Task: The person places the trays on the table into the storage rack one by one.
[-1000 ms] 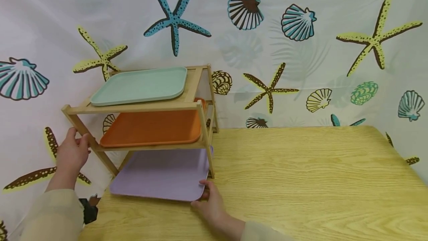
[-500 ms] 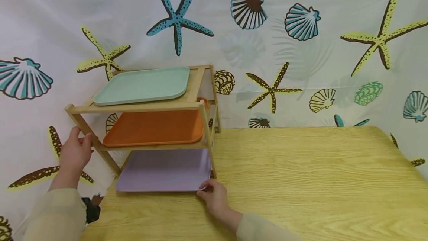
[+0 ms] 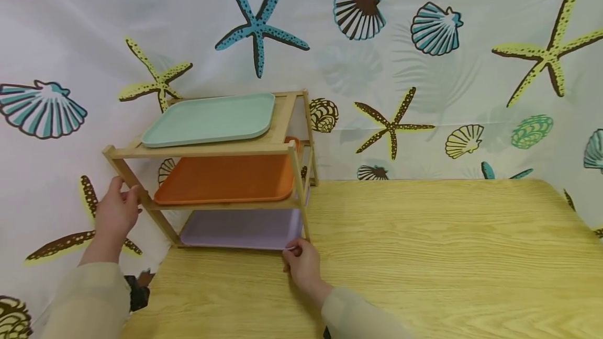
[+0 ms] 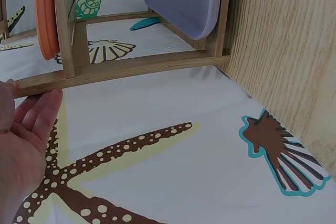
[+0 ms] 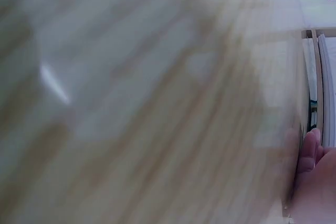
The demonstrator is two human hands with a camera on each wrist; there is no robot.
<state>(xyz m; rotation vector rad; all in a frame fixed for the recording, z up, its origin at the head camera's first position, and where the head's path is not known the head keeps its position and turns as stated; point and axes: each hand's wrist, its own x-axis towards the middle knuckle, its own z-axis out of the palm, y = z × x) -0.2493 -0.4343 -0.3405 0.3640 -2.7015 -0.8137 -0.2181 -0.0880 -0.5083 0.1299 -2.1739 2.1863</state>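
A three-tier wooden rack (image 3: pixel 221 150) stands at the left of the table, one tray per level. The lowest carries a light purple tray (image 3: pixel 240 228); its front edge lies about level with the rack's front. My right hand (image 3: pixel 303 267) pinches this tray's front right corner between thumb and fingers, beside the right front post. On the other side, my left hand (image 3: pixel 115 209) grips the left front post just below the top level. The left wrist view shows fingers (image 4: pixel 46 109) against that post. Most of the right hand is out of frame in the right wrist view.
An orange tray (image 3: pixel 226 179) lies on the middle level and a mint green tray (image 3: pixel 209 119) on top. The wood-grain table (image 3: pixel 438 255) stretches to the right. A white cloth (image 3: pixel 339 77) printed with shells and starfish hangs behind and at the sides.
The purple tray has slid back into the lowest level, and its front edge has straightened. My right hand has moved back with it. The left hand keeps its place on the post.
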